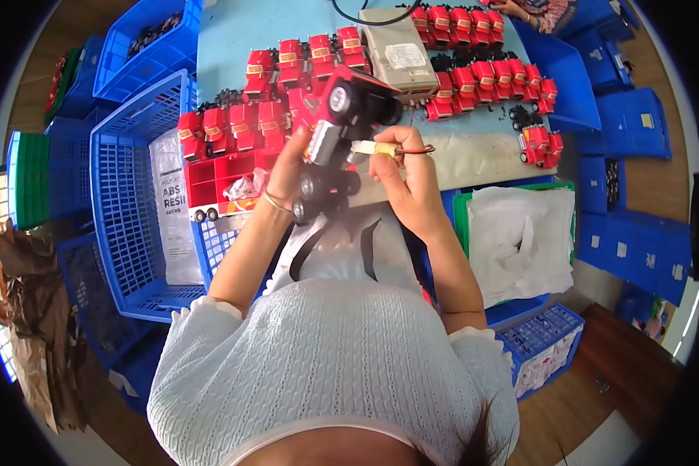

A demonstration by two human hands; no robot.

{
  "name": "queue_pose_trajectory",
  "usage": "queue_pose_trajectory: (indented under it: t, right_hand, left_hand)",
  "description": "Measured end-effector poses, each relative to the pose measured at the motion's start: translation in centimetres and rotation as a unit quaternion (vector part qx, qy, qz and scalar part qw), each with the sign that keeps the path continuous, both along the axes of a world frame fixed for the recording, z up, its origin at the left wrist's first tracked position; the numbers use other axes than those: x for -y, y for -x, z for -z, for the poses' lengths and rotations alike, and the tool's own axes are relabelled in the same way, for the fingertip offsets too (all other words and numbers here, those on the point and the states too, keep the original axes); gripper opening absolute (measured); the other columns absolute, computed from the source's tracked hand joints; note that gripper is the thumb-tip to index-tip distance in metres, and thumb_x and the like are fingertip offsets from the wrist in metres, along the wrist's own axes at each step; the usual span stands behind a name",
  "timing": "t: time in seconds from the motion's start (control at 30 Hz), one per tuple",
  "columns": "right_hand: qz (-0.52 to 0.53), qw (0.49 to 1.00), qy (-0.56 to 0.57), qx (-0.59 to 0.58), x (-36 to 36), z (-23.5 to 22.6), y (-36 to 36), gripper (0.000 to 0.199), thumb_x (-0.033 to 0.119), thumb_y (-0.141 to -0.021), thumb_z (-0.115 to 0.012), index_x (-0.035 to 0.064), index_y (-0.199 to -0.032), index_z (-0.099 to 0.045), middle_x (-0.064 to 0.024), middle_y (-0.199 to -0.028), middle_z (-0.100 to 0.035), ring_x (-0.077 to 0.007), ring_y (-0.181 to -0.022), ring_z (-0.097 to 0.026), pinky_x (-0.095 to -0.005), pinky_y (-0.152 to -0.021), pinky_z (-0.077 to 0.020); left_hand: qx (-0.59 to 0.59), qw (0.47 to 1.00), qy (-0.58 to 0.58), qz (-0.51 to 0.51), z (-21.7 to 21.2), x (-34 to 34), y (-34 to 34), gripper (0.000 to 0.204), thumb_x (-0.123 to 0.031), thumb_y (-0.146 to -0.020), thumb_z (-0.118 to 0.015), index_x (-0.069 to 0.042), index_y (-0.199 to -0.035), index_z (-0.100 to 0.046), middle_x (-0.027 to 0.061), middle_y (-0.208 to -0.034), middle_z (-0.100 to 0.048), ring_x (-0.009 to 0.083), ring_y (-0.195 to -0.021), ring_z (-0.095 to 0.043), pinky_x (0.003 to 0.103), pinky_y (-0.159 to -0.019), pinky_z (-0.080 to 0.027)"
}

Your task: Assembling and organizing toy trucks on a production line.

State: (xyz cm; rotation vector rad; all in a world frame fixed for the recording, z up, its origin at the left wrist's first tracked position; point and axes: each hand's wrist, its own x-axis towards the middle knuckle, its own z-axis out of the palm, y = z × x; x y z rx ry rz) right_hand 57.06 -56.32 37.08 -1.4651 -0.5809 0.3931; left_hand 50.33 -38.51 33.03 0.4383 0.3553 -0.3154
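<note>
My left hand (289,167) is closed on a toy truck (343,128), held tilted above the near edge of the table. The truck has a red cab, a black underside, silver side parts and black wheels; its lower end is blurred. My right hand (413,182) pinches a small tool with a yellowish handle (385,148), its pale tip pointing at the truck's underside. Whether the tip touches the truck I cannot tell. A thin dark red loop (419,150) shows by the right fingers. Left of the truck lies a red compartmented toy trailer (203,180) with crumpled clear plastic in it.
Rows of red toy trucks (272,124) stand on the light blue table (233,31), around a beige box (400,58). Blue crates (105,194) flank me on the left. At right sits a green-rimmed tray with white sheets (520,241). Another person's hand (512,9) shows at far right.
</note>
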Motion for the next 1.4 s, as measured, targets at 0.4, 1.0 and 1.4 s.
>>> queue_pose_trajectory:
  t: [0.4,1.0,1.4]
  right_hand:
    - [0.199,0.889,0.012,0.413,-2.3,1.6,1.9,0.016,0.010,-0.080,-0.065,-0.0017,-0.089,-0.058,-0.0072,-0.068,-0.055,-0.0138,-0.058,-0.052,-0.0242,-0.053,-0.0403]
    - [-0.301,0.910,0.245,0.146,4.2,2.3,5.5,0.037,0.008,-0.075,-0.064,-0.0022,-0.108,-0.052,-0.0097,-0.086,-0.056,-0.0248,-0.081,-0.056,-0.0363,-0.072,-0.0451]
    - [-0.370,0.565,0.365,0.640,-0.3,8.2,-1.3,0.027,0.025,-0.065,-0.065,0.0083,-0.086,-0.061,-0.0033,-0.098,-0.055,-0.0167,-0.107,-0.045,-0.0435,-0.101,-0.0273]
  left_hand:
    - [0.009,0.997,-0.031,-0.066,-1.7,2.9,1.2,0.055,-0.050,-0.079,-0.057,-0.010,-0.116,-0.051,0.0084,-0.102,-0.057,0.0216,-0.082,-0.059,0.033,-0.064,-0.051]
    - [0.263,0.905,-0.266,-0.202,-0.8,1.8,0.5,0.086,-0.046,-0.063,-0.076,-0.001,-0.126,-0.040,0.0101,-0.113,-0.055,0.0197,-0.101,-0.056,0.034,-0.090,-0.044]
    - [0.016,0.984,-0.151,0.093,12.1,3.9,-3.0,0.063,-0.057,-0.087,-0.037,-0.011,-0.130,-0.038,0.0113,-0.114,-0.052,0.0180,-0.102,-0.052,0.031,-0.084,-0.043]
